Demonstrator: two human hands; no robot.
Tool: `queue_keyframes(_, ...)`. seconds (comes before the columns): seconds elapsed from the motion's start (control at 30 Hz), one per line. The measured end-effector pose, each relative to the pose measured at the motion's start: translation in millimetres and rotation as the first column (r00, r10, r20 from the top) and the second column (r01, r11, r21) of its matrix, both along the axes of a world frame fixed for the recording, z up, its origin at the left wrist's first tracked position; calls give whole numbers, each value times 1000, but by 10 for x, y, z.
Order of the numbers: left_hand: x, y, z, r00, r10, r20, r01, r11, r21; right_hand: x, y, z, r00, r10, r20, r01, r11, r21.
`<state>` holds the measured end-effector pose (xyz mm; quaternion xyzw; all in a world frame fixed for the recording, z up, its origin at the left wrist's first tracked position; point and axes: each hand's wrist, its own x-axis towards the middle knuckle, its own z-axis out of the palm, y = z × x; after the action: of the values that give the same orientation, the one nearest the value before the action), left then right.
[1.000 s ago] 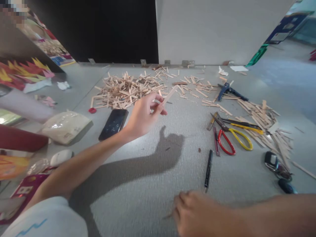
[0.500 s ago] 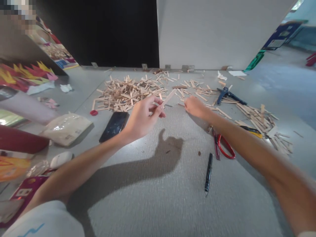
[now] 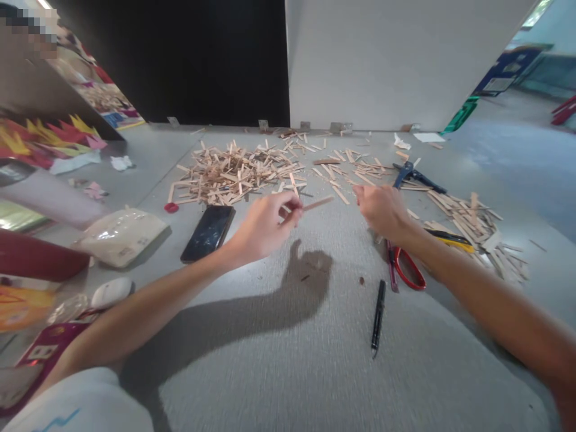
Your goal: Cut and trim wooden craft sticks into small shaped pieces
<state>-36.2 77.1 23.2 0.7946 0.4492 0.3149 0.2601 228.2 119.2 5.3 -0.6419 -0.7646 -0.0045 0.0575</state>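
Seemingly midway, with many short, pale wooden pieces (image 3: 234,171) heaped and longer, pale wooden strips (image 3: 463,216) left at right, pinching a thin, light-brown wooden stick (image 3: 318,204) in the left hand's (image 3: 267,225) fingertips, near a bunched right hand (image 3: 383,209), contents unclear.

One phone (image 3: 208,234) is lying on the counter (image 3: 270,372). Right of it, two hands (image 3: 266,227), one held stick (image 3: 318,203), one pen (image 3: 378,315) and one tool (image 3: 407,172) are showing; left, one packet (image 3: 121,237) and one red cap (image 3: 171,207). Beyond it, loose sticks (image 3: 234,174) are lying, too many to count.
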Motion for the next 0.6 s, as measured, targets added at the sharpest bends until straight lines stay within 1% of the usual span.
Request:
queue_keyframes(0.07,22,-43,-45,994,-79,-76,80,997,8,125,-255,6,999,41,-34,-41,999,-6)
queue_keyframes(0.1,40,-71,-78,987,-128,-101,127,992,-20,198,-396,-8,996,76,-47,-76,997,-6)
queue_keyframes(0.13,61,-104,-118,978,-178,-113,171,983,-69,272,-546,-32,989,137,-61,-137,991,1)
queue_keyframes(0.17,84,-140,-166,969,-215,-119,201,972,-119,341,-702,-64,957,283,-61,-283,959,-4)
queue_keyframes(0.2,108,-178,-221,966,-228,-122,209,966,-153,400,-863,-101,908,419,-34,-419,908,1)
queue_keyframes(0.23,130,-218,-279,963,-240,-125,216,960,-180,447,-1024,-140,853,522,-1,-522,853,-4)
queue_keyframes(0.3,168,-296,-402,954,-261,-146,227,950,-213,492,-1331,-214,760,646,78,-647,762,-6)
queue_keyframes(0.33,184,-333,-462,942,-295,-163,254,939,-231,494,-1468,-245,722,681,126,-687,727,9)
queue_keyframes(0.4,208,-402,-569,928,-321,-188,280,936,-215,474,-1683,-288,696,686,213,-711,699,73)
queue_keyframes(0.47,224,-470,-654,938,-282,-201,249,953,-174,452,-1801,-303,665,718,207,-743,665,77)
queue_keyframes(0.5,228,-507,-689,947,-245,-210,220,966,-133,447,-1822,-299,667,726,169,-743,665,73)
queue_keyframes(0.53,230,-549,-718,953,-207,-222,195,978,-74,446,-1821,-289,686,720,105,-728,683,68)
queue_keyframes(0.57,228,-598,-744,952,-182,-246,191,981,17,446,-1803,-271,724,690,16,-689,721,76)
queue_keyframes(0.6,224,-654,-768,947,-169,-272,207,971,116,446,-1772,-246,769,632,-93,-625,775,94)
